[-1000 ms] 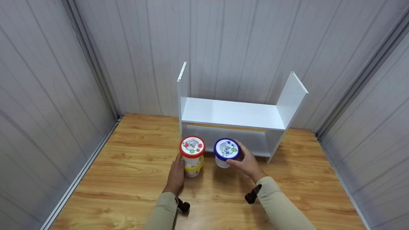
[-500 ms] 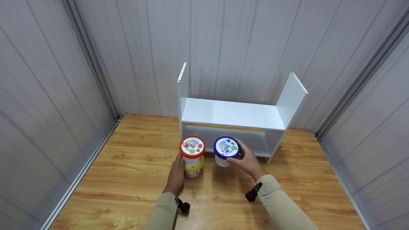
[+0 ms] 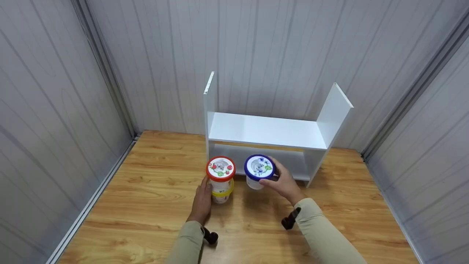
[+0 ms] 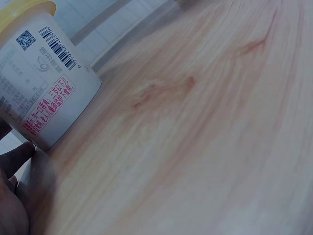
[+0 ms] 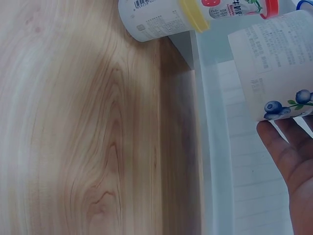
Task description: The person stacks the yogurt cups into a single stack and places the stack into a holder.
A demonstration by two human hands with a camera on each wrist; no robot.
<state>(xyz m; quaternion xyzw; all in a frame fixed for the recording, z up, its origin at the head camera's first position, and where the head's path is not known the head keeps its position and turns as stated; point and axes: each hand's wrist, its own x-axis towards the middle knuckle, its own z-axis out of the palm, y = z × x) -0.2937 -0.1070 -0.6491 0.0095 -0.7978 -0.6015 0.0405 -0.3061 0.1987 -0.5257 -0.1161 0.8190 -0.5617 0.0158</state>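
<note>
A white tub with a red lid (image 3: 220, 168), strawberries printed on it, stands on a similar yellow-lidded tub (image 3: 220, 199) on the wooden table. My left hand (image 3: 201, 202) rests along the left side of this stack, its fingers fairly straight. In the left wrist view, fingertips touch the lower tub (image 4: 51, 78) near its base. Just right of the stack, my right hand (image 3: 287, 186) grips a blue-lidded tub (image 3: 259, 167) between thumb and fingers. The right wrist view has this tub (image 5: 274, 58), with printed blueberries, held up above the table level.
Behind the tubs stands a white two-tier shelf (image 3: 267, 129) with tall side panels. Panelled walls (image 3: 274, 55) close off the back and both sides. The wooden tabletop (image 3: 157, 176) spreads around the hands.
My right hand has raised the blue-lidded tub slightly and shifted it a little away from me. My left hand and the stacked tubs stay where they were.
</note>
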